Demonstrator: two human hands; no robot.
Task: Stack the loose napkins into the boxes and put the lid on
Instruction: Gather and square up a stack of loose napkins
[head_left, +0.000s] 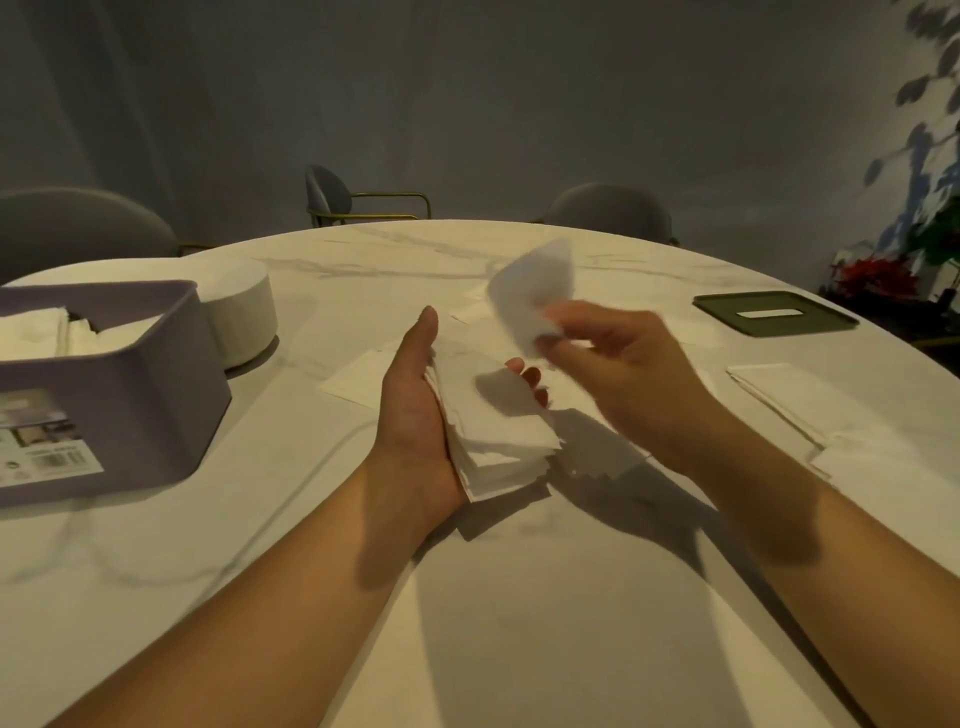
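Observation:
My left hand (415, 410) holds a thick stack of white napkins (498, 441) above the middle of the table, fingertips curled round its far edge. Just above and right of the stack, my right hand (618, 364) pinches a single napkin (535, 296), which is blurred and lifted off the table. A lilac box (156, 374) stands at the left with napkins inside it. A dark green lid (774, 314) with a slot lies flat at the right. Loose napkins (810, 400) lie on the table to the right and behind my hands.
A round white object (244, 317) stands behind the lilac box. The round white marble table (519, 623) has grey chairs (332, 192) behind it. A plant with red flowers (878, 275) stands at the far right.

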